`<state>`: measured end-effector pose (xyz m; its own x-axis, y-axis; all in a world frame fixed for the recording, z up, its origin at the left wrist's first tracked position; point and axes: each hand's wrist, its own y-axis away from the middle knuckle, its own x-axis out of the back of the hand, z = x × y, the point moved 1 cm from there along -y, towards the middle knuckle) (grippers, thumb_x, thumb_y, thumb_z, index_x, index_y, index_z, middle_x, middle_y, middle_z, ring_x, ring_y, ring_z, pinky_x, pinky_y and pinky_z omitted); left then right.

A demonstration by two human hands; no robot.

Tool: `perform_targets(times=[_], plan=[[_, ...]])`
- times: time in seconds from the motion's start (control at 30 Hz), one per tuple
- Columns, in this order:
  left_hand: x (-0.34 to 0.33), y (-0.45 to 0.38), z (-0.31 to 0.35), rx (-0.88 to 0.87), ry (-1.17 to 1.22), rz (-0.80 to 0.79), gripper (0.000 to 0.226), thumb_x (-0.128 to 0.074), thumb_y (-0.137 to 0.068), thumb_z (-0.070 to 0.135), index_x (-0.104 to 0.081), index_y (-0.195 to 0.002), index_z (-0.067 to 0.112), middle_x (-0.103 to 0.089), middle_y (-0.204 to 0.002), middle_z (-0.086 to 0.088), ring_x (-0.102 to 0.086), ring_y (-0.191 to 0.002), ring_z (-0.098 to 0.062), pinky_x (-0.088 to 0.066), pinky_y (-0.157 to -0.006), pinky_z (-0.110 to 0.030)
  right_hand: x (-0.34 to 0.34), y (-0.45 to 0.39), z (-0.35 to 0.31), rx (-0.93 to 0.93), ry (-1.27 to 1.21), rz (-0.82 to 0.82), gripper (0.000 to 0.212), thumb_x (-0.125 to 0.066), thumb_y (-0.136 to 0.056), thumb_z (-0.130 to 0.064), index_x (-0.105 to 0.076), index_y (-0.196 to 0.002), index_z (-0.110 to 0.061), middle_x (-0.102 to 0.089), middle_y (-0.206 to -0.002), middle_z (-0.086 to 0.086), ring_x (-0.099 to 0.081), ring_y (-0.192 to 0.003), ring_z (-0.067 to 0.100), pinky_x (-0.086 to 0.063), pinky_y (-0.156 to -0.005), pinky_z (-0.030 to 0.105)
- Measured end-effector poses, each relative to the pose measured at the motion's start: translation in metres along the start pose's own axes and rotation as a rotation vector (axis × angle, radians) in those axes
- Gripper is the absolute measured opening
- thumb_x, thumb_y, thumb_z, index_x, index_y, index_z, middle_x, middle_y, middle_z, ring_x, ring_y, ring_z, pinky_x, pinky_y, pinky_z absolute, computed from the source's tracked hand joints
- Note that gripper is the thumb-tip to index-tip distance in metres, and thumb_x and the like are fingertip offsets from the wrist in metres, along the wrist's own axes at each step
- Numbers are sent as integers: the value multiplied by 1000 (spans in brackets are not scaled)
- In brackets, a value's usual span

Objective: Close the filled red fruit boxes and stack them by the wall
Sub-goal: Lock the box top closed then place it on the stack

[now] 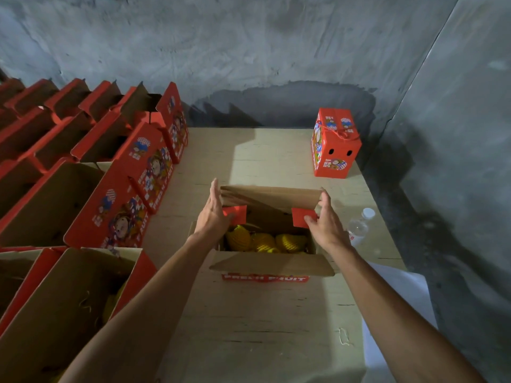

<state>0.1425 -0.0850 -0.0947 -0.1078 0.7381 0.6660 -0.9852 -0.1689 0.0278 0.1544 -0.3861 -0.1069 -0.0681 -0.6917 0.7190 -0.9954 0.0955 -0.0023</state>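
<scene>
An open red fruit box [272, 265] stands on the cardboard-covered floor in front of me, with yellow net-wrapped fruit [264, 241] inside. My left hand [214, 212] presses its straight fingers against the box's left side, over a small red side flap [237, 213]. My right hand [325, 219] pinches the right red side flap [302, 220], thumb on the flap and fingers behind it. The far brown flap [272, 195] stands up between my hands. One shut red box [334, 143] with a red string handle stands by the wall at the back right.
Several open red boxes [110, 172] stand in rows on the left, some with fruit. A clear plastic bottle [359, 226] lies right of the box. A white sheet [398, 302] lies at the right. Grey concrete walls [249, 51] close the back and right.
</scene>
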Motion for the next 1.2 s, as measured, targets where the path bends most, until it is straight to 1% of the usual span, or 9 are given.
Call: perform_targets(times=[0.1,0.2,0.37,0.43,0.67,0.8,0.93,1.1,1.2], plan=[[-1,4,-7,-95,49,67,44,-75,-91,22,-48,-126,23,-66,-123,-2,-66,-109,-28,-54,-73,-34,2,0,7,56,43,51,45,-70,-97,-29,-41,-130,-32,-64,-134,2,-66,-118,27,-55,-79,37],[-5,13,-21,-163,-68,69,30,-80,-83,18,-54,-99,17,-65,-107,0,-64,-98,-28,-53,-73,-37,1,4,18,154,95,50,33,-78,-89,-37,-47,-97,-30,-68,-110,-7,-69,-98,22,-58,-71,40],[-11,31,-31,-236,-282,20,60,-73,-79,70,-57,-114,24,-60,-124,9,-56,-110,-15,-52,-80,-34,1,19,28,203,233,-115,93,-71,-79,-74,-37,-150,-23,-57,-137,-7,-59,-119,17,-55,-88,41],[-9,31,-31,-225,-308,22,60,-62,-82,79,-59,-112,27,-61,-127,12,-58,-112,-14,-51,-81,-32,3,21,29,237,251,-89,92,-58,-85,-78,-34,-155,-22,-58,-138,-7,-62,-118,18,-56,-87,41],[2,20,-16,-176,-396,-153,46,-66,-88,65,-52,-110,26,-65,-129,3,-63,-106,-23,-54,-84,-40,6,8,27,321,348,-130,52,-62,-93,-61,-55,-127,-23,-54,-141,-9,-65,-113,22,-55,-81,39],[13,14,-11,-156,-407,-251,55,-74,-82,65,-54,-117,28,-63,-133,2,-61,-107,-18,-55,-85,-37,15,-3,29,325,311,-215,68,-65,-86,-70,-59,-141,-29,-48,-148,-12,-61,-121,15,-53,-93,37],[9,13,-6,-175,-454,-227,63,-83,-77,56,-54,-123,24,-52,-137,5,-59,-113,-18,-55,-88,-39,15,-11,29,358,388,-229,74,-68,-80,-74,-61,-137,-28,-51,-135,-11,-62,-112,14,-55,-86,35],[-6,12,1,-129,-549,-143,71,-84,-79,48,-45,-132,21,-44,-138,-2,-60,-115,-28,-58,-86,-47,3,-2,17,548,747,-63,59,-66,-90,-63,-61,-118,-11,-52,-117,4,-66,-69,24,-58,-60,37],[-17,17,-1,-173,-570,-68,60,-76,-88,41,-45,-136,21,-42,-139,-5,-57,-118,-32,-58,-84,-49,-2,10,16,717,857,170,50,-81,-83,-53,-66,-92,-5,-60,-97,10,-52,-39,23,-44,-38,29]])
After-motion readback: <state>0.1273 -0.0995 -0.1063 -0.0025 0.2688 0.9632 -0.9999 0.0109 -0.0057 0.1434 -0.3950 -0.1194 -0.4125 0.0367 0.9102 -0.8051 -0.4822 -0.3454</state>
